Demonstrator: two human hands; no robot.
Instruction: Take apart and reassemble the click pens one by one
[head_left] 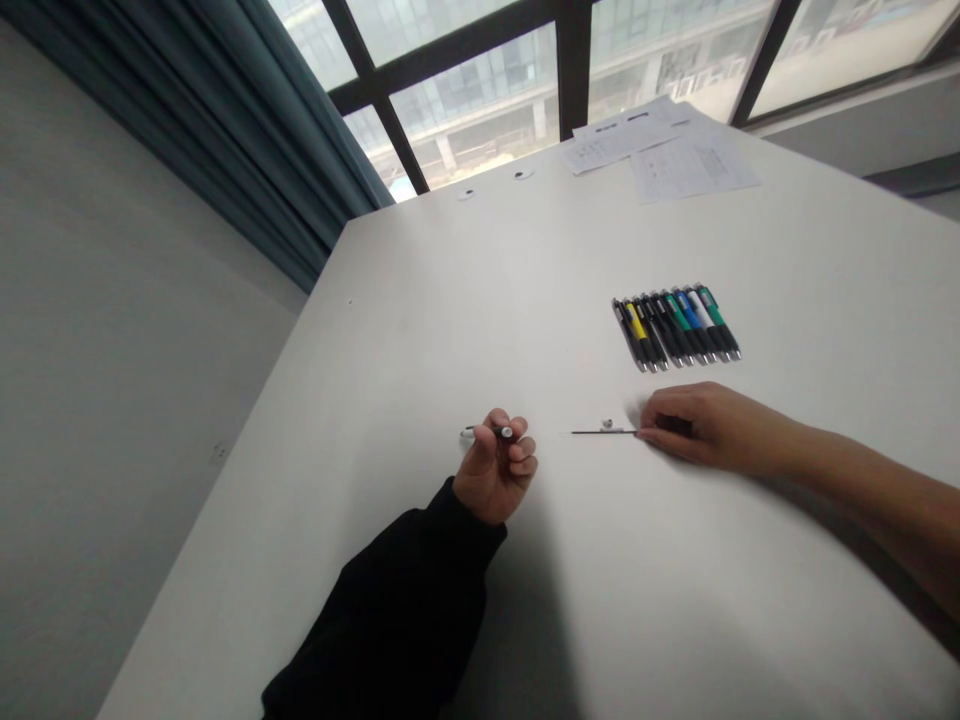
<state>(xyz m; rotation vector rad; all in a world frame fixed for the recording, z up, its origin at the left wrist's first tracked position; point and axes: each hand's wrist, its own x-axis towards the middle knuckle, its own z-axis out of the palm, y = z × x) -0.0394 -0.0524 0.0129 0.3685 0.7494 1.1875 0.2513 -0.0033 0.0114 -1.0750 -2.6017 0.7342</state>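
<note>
My left hand (496, 470), below a black sleeve, is closed around a pen barrel (469, 433). One end of the barrel points toward me between the fingers, and the other sticks out to the left. To the right, my right hand (694, 425) rests low over the table, its thumb and fingers pinched on the end of a thin dark pen refill (589, 432). That refill reaches left toward my left hand without touching it. A small metallic pen part (607, 423) lies just behind the refill; its exact kind is too small to tell.
A row of several pens (679, 328) with coloured and black grips lies beyond my right hand. Printed papers (694, 160) are spread at the far edge of the white table (420, 300). Two small white pieces (466, 195) lie near the window. A blue curtain (247, 130) hangs at left.
</note>
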